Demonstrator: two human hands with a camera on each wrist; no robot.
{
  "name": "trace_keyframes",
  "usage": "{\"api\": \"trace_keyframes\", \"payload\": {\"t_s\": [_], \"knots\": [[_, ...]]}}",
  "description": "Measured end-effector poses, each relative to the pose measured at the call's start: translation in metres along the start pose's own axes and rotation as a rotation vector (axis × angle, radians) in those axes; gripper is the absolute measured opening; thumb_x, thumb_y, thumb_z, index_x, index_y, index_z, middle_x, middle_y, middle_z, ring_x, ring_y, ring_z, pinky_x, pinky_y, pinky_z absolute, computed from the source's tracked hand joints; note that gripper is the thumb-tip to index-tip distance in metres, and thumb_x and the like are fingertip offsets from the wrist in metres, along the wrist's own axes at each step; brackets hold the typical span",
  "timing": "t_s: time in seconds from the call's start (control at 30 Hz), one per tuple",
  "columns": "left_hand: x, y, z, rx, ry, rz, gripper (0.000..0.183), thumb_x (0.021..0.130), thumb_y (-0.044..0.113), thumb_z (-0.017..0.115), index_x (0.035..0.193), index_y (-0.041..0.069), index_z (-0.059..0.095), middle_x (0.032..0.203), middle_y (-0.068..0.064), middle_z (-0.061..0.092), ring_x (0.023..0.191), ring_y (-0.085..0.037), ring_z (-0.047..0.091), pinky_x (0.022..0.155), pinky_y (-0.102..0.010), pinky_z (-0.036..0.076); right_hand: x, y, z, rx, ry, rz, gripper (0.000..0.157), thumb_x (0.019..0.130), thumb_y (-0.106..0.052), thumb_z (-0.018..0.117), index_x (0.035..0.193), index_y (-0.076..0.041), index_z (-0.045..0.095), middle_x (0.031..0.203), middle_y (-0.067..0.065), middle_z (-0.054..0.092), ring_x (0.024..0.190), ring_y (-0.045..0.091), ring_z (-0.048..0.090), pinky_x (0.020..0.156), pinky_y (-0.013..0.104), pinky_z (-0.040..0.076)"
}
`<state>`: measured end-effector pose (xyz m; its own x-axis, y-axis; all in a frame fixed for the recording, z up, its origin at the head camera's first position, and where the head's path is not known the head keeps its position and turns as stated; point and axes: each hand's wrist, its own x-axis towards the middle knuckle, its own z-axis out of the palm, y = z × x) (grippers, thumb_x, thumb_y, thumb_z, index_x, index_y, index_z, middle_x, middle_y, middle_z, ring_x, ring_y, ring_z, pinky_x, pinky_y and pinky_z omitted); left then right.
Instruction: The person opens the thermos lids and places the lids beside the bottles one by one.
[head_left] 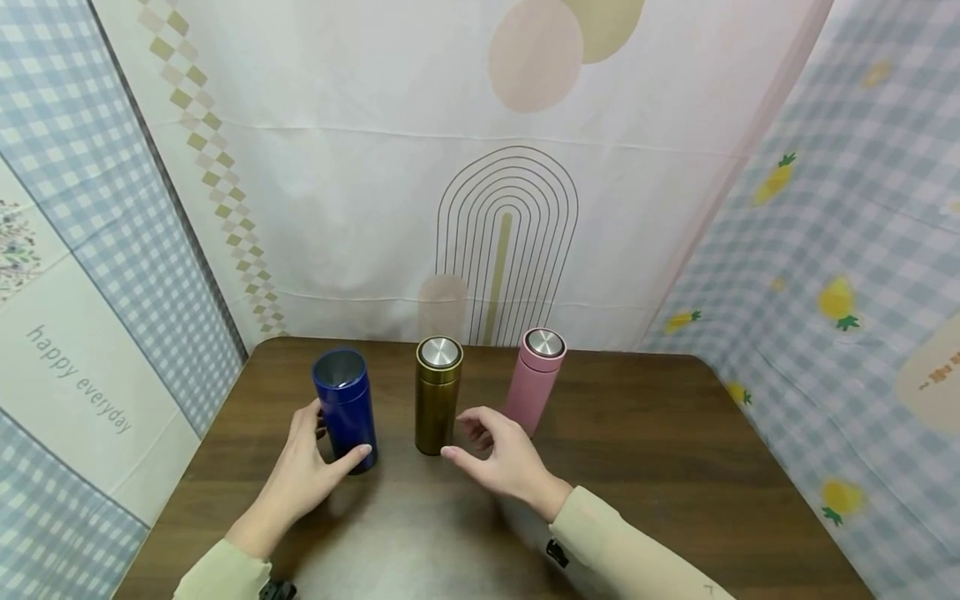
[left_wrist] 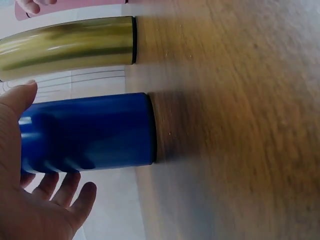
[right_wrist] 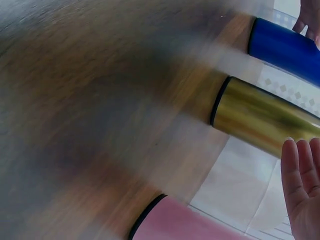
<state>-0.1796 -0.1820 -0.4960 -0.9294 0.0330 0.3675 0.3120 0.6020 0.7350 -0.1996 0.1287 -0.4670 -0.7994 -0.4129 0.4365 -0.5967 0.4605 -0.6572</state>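
On the table stand three thermos flasks in a row. My left hand point(head_left: 307, 467) curves loosely about the blue thermos point(head_left: 351, 421), thumb at its near side, fingers along its left side. In the left wrist view, the fingertips point(left_wrist: 75, 182) lie at or just off its wall; firm contact is not plain. My right hand point(head_left: 498, 454) is just right of the gold thermos point(head_left: 437, 412), thumb and fingers apart, holding nothing. Behind that hand, the pink thermos point(head_left: 531, 387) stands partly covered. The gold and pink ones have silver-topped lids; the blue one's top looks dark.
The brown wooden table point(head_left: 675, 467) reaches back to a patterned white cloth point(head_left: 360, 225). Blue checked cloths hang at both sides, the right one point(head_left: 847, 242) printed with pineapples.
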Motion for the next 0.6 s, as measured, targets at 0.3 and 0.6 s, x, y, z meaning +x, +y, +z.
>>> {"api": "trace_keyframes", "payload": {"t_s": [0.3, 0.6], "knots": [[-0.003, 0.004, 0.007, -0.061, 0.0, 0.003, 0.087, 0.08, 0.032, 0.08, 0.141, 0.006, 0.024, 0.126, -0.026, 0.052, 0.112, -0.041, 0.057, 0.09, -0.053, 0.048, 0.004, -0.01, 0.003, 0.005, -0.019, -0.029, 0.05, 0.082, -0.047, 0.073, 0.112, -0.008, 0.063, 0.095, -0.01, 0.061, 0.082, 0.012, 0.062, 0.071, 0.029, 0.054], [-0.011, 0.014, 0.005, 0.083, 0.031, 0.178, 0.085, 0.068, 0.027, 0.088, 0.133, 0.007, 0.038, 0.116, -0.016, 0.059, 0.102, -0.03, 0.061, 0.081, -0.048, 0.053, 0.009, -0.022, -0.005, 0.081, -0.018, -0.059, 0.05, 0.081, -0.039, 0.077, 0.117, -0.008, 0.06, 0.097, -0.007, 0.062, 0.082, 0.012, 0.063, 0.071, 0.031, 0.055]]}}
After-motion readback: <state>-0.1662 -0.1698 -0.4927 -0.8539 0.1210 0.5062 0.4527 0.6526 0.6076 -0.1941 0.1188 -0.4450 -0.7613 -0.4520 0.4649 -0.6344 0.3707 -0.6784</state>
